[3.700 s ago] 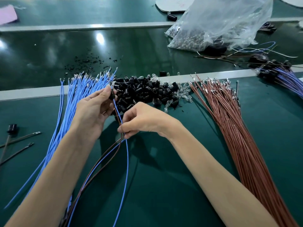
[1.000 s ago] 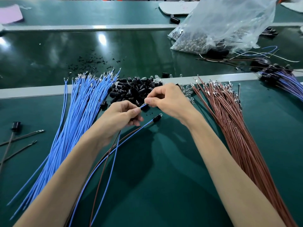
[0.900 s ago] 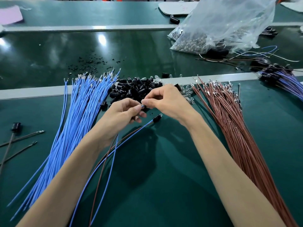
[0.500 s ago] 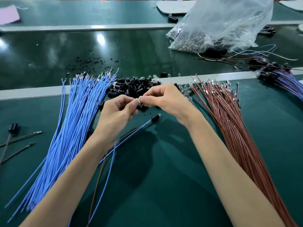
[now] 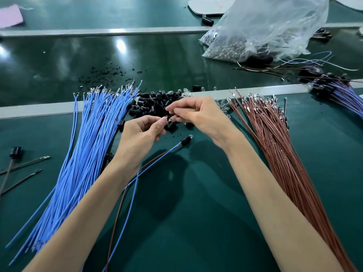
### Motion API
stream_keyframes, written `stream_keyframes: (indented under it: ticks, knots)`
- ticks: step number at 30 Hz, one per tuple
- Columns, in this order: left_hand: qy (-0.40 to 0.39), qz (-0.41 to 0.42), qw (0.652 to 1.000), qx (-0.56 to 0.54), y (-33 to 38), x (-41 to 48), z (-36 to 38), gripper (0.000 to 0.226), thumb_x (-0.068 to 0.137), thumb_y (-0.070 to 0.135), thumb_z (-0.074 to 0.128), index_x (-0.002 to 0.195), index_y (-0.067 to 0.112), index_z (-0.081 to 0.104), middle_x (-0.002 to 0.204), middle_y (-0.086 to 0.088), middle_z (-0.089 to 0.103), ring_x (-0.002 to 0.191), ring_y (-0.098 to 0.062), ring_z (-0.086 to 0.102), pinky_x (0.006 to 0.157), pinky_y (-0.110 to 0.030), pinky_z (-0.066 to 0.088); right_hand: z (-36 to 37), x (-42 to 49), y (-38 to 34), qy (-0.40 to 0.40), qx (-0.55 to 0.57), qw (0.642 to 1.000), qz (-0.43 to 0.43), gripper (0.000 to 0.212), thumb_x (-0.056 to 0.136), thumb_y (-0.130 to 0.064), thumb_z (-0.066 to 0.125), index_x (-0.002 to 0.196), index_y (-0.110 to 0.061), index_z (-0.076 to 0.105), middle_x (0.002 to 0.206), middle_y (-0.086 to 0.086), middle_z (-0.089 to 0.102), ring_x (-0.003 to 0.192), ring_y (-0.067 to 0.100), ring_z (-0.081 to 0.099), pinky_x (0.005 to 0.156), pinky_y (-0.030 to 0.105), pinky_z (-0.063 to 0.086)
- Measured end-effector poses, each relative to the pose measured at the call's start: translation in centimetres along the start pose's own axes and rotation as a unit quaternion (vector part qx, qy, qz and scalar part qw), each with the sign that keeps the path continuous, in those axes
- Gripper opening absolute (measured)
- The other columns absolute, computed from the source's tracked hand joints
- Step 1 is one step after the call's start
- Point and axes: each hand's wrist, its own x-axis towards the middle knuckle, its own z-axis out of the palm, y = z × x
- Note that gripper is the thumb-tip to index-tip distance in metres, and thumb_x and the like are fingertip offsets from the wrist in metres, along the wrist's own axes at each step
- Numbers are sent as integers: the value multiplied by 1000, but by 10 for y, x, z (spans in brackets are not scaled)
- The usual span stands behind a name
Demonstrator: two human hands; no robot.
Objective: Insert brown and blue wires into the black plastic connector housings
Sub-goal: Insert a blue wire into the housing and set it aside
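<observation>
My left hand [image 5: 140, 134] pinches the tip of a single blue wire [image 5: 132, 197] that trails down toward me. My right hand [image 5: 200, 116] pinches a small black connector housing [image 5: 170, 116] right against that tip, just above the pile of black housings [image 5: 151, 105]. The joint itself is mostly hidden by fingertips. A wired housing [image 5: 185, 139] with one blue and one brown wire lies on the mat below my hands. The blue wire bundle [image 5: 88, 154] lies at the left, the brown wire bundle [image 5: 284, 158] at the right.
Clear LEDs [image 5: 223, 105] are scattered beside the housing pile. A plastic bag [image 5: 265, 30] of parts sits at the back right, with a bundle of wired housings [image 5: 337, 91] at the right edge. A lone housing with dark wires [image 5: 15, 152] lies at the far left.
The wired housing I held earlier now lies on the mat. My hands have closed together above the housing pile, and the blue wire tip seen between them a second ago is covered.
</observation>
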Motion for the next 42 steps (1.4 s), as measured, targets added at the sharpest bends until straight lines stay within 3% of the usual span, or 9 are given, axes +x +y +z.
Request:
stream_keyframes:
  ticks: [6, 9, 12, 19, 24, 33, 36, 38, 42]
  knots:
    - [14, -1, 1000, 1, 0, 0, 1, 12, 88, 23, 66, 82, 14, 70, 61, 6, 60, 52, -3, 44, 56, -18, 36, 0, 0, 2, -9, -28, 999, -18, 8, 83, -10, 72, 87, -16, 75, 83, 0, 75, 79, 6, 67, 76, 15, 50]
    - [24, 3, 1000, 9, -1, 1, 0, 11, 88, 23, 67, 80, 16, 71, 58, 9, 61, 51, 0, 45, 53, -14, 35, -1, 0, 4, -11, -16, 999, -28, 11, 80, -7, 74, 84, -17, 75, 81, -5, 74, 79, 4, 67, 75, 14, 49]
    - [33, 7, 999, 12, -2, 1, 0, 11, 87, 24, 67, 78, 19, 70, 57, 12, 61, 52, 2, 49, 54, -10, 37, -1, 0, 5, -22, -8, 999, -29, 13, 77, -7, 77, 86, -16, 75, 83, 0, 75, 80, 9, 68, 79, 19, 53]
    - [36, 3, 999, 12, -2, 2, -1, 14, 87, 25, 67, 75, 20, 70, 53, 14, 59, 44, 4, 46, 47, -5, 33, 4, 2, 6, 7, -40, 997, -59, 19, 77, -1, 75, 92, -11, 73, 87, 0, 72, 82, 8, 68, 82, 19, 53]
    - [38, -3, 999, 16, -1, 2, -2, 14, 88, 24, 67, 75, 18, 70, 53, 14, 58, 41, 4, 44, 45, -5, 31, 5, 2, 6, 10, -62, 995, -79, 16, 77, 1, 74, 91, -4, 73, 87, 9, 70, 80, 10, 65, 82, 21, 53]
    - [43, -36, 998, -10, 4, 1, -3, 15, 86, 24, 68, 73, 19, 69, 50, 14, 57, 39, 2, 39, 42, -8, 29, 10, 3, 11, 47, -54, 986, -148, 26, 75, 7, 73, 98, -7, 71, 81, 1, 70, 74, 0, 65, 75, 14, 50]
    - [41, -60, 996, -44, 6, 0, -4, 17, 86, 25, 69, 70, 20, 69, 51, 13, 56, 39, 0, 34, 41, -11, 27, 12, 3, 13, 56, -59, 982, -170, 31, 75, 5, 74, 103, -9, 70, 81, -3, 69, 76, 4, 67, 81, 24, 55]
    - [34, -78, 994, -69, 8, 0, -5, 20, 86, 24, 68, 67, 19, 68, 53, 12, 55, 40, 0, 32, 41, -12, 25, 12, 3, 13, 64, -81, 974, -200, 24, 75, 3, 74, 97, -4, 73, 82, -1, 69, 77, 9, 67, 81, 33, 58]
    - [-4, -112, 989, -98, 8, -1, -6, 16, 88, 24, 66, 73, 18, 67, 58, 10, 53, 40, -1, 29, 39, -13, 22, 10, 4, 15, 65, -118, 953, -272, 10, 76, 7, 71, 84, 4, 74, 83, 6, 68, 76, 18, 67, 73, 38, 59]
